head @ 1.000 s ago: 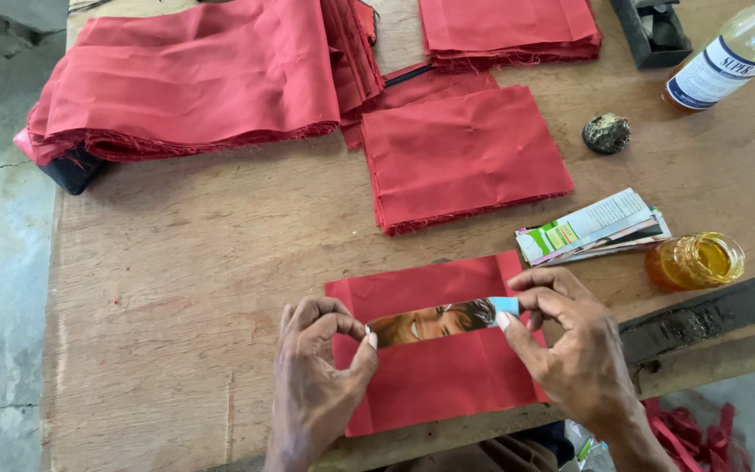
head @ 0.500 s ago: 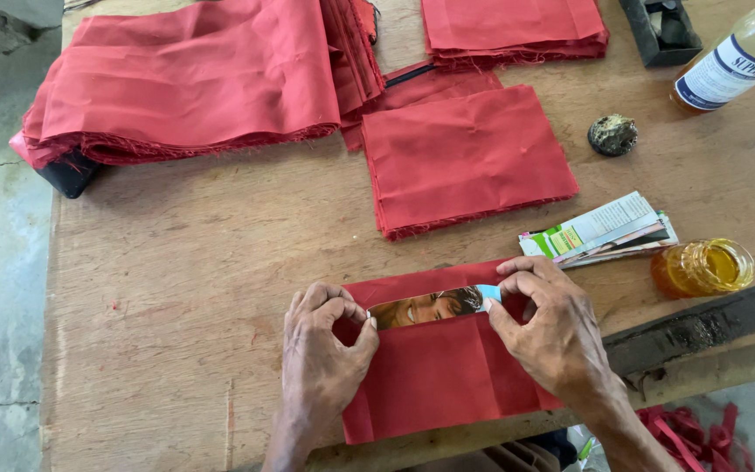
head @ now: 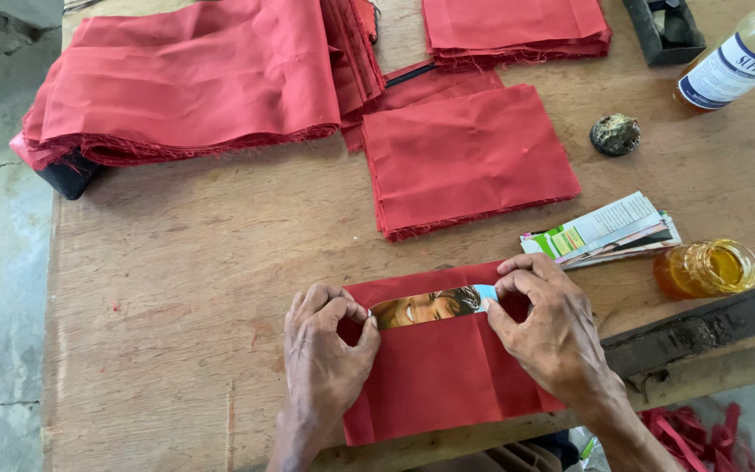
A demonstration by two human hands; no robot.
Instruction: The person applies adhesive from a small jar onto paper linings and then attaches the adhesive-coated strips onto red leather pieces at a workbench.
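A red cloth piece (head: 434,380) lies at the near edge of the wooden table (head: 194,280). A narrow strip of printed paper (head: 434,306) shows inside its upper fold. My left hand (head: 325,363) pinches the fold at the strip's left end. My right hand (head: 548,336) pinches it at the right end and rests on the cloth. Both hands press the cloth flat against the table.
A stack of red cloth pieces (head: 465,157) lies beyond, a big pile (head: 194,79) at the far left, another (head: 517,26) at the back. To the right are folded printed papers (head: 605,232), a jar of amber liquid (head: 707,268), a bottle (head: 740,61), a small dark lump (head: 615,135) and a dark bar (head: 709,323).
The fold has closed further over the paper strip, so less of it shows. Both hands have shifted slightly along the fold and stay pinched on it.
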